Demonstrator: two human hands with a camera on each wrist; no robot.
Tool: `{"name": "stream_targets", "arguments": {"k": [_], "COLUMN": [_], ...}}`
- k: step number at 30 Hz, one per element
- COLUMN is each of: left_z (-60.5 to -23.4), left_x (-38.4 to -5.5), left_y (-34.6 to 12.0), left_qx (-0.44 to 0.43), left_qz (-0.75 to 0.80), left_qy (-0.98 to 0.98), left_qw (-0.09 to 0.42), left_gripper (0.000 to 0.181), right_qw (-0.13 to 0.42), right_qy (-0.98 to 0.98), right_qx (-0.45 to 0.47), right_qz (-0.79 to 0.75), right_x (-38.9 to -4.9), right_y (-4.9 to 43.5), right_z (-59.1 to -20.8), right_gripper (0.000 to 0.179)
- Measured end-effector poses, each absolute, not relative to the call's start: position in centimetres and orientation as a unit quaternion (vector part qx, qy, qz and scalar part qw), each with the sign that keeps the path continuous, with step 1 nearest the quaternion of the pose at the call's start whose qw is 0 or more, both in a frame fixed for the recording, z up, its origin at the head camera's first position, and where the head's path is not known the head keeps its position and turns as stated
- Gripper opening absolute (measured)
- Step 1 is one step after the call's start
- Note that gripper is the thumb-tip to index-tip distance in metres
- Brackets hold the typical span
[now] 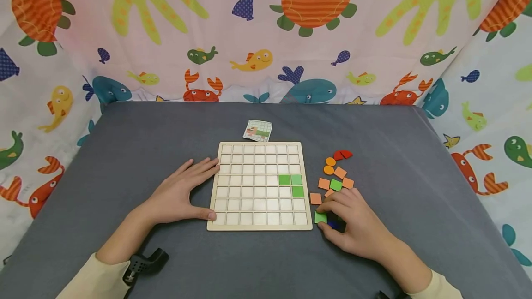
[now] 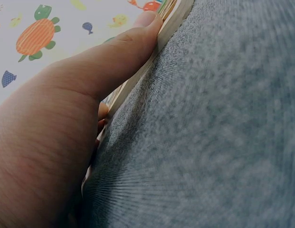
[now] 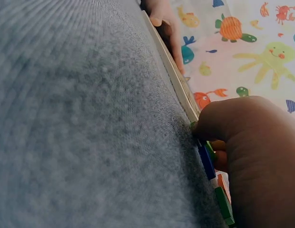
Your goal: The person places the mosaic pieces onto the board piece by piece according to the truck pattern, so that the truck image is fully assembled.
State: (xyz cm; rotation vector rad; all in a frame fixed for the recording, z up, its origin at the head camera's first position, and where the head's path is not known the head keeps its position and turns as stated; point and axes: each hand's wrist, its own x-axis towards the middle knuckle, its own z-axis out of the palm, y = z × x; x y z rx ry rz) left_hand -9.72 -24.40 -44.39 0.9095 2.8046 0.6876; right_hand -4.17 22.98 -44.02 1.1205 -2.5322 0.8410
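Observation:
A pale wooden grid board [image 1: 253, 192] lies flat on the cloth. Three green square tiles sit in its cells towards the right, one of them a lower tile [image 1: 298, 192]. My left hand [image 1: 180, 193] rests along the board's left edge, fingers spread, thumb [image 2: 133, 40] on the rim. To the right of the board, my right hand [image 1: 353, 223] pinches a green square tile [image 1: 320, 217] between thumb and fingers, low over the cloth. A dark blue piece [image 3: 206, 161] lies under that hand, mostly hidden in the head view.
Beyond my right hand lie several orange square tiles [image 1: 324, 183], another green tile [image 1: 335, 185], two orange discs [image 1: 329, 170] and two red pieces [image 1: 346, 153]. A small pattern card [image 1: 257, 130] lies behind the board. Grey cloth [image 1: 166, 128] covers the table, with a printed curtain [image 1: 232, 31] around it.

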Motion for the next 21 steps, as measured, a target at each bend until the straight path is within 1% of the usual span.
{"name": "stream_targets", "arguments": {"k": [7,16,21], "left_z": [-44.5,-44.2,-44.1], "left_x": [-9.8,-9.9,-9.8], "left_y": [-24.2,-24.1,-24.5], "left_qx": [0.303,0.306,0.305], "left_qz": [0.229,0.245,0.246], "left_qy": [0.923,0.917,0.917], "left_qw": [0.063,0.073,0.077], "left_gripper": [0.124,0.122,0.121], "right_qw": [0.132,0.183,0.195], "right_qy": [-0.864,-0.840,-0.832], "right_qx": [0.379,0.393,0.398], "right_qz": [0.304,0.325,0.334], "right_x": [-3.9,-4.5,-5.1], "right_y": [23.1,22.8,21.9], "right_z": [-44.2,-44.1,-44.0], "right_gripper": [0.028,0.017,0.023]}}
